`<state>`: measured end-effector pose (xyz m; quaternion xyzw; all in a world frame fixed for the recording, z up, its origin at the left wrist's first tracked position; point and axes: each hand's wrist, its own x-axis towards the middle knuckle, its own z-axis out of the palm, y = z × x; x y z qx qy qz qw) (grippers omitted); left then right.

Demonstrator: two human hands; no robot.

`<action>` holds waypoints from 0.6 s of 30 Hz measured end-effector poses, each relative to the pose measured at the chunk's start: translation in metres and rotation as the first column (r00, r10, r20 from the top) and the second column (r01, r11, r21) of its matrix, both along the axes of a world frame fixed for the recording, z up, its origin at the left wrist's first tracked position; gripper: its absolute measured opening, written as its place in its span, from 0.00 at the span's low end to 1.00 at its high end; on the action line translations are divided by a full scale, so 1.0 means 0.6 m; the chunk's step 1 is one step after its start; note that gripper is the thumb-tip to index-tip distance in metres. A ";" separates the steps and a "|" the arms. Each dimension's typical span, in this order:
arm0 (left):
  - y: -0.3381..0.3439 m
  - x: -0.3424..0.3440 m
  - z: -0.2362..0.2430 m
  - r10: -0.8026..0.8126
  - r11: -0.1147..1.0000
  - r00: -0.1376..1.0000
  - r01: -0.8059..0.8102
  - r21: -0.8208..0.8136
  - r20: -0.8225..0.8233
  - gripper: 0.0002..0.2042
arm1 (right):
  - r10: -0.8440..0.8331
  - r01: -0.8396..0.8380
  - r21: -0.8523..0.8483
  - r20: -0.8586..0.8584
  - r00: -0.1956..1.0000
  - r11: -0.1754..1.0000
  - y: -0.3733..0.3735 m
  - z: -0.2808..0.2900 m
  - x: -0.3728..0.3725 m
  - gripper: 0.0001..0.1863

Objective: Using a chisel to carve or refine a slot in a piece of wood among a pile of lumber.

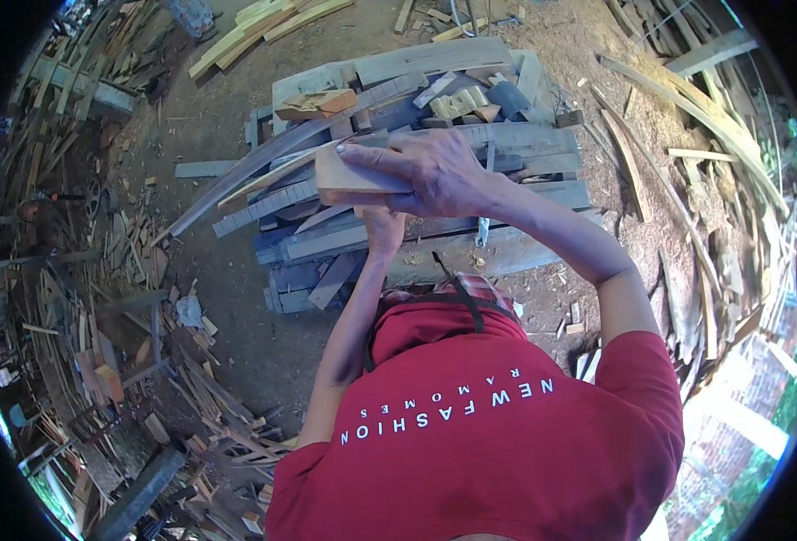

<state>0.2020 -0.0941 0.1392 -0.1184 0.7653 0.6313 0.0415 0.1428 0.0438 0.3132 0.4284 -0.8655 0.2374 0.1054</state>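
Note:
A pale wooden block [352, 177] is held in front of me, above a low bench of grey planks [534, 194]. My right hand [448, 171] grips the block from the right, its index finger stretched along the top face. Below the near side of the block, my left hand [382, 227] holds it from underneath, with most of its fingers hidden. A thin curved wood strip [277, 173] runs out to the left behind the block; whether it touches the block I cannot tell.
Several offcuts, a carved yellowish wood piece [459, 104] and a brownish wood block [317, 104] lie on the bench's far part. Yellow boards [254, 32] rest on the ground beyond. Scrap wood heaps [119, 361] spread at left, and long slabs [687, 99] at right.

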 end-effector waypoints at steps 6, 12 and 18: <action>-0.021 -0.003 -0.005 0.097 0.962 0.939 -0.003 0.274 -0.330 0.13 | -0.257 0.352 -0.195 0.391 0.884 0.915 0.065 -0.012 0.018 0.40; 0.011 -0.009 0.024 0.032 0.975 0.935 0.049 0.219 -0.353 0.12 | -0.462 0.622 -0.258 0.477 0.747 0.739 0.123 -0.067 0.066 0.37; 0.020 -0.023 0.007 -0.204 0.977 0.911 0.210 -0.022 -0.358 0.11 | -0.554 0.752 -0.295 0.531 0.642 0.589 0.167 -0.102 0.117 0.36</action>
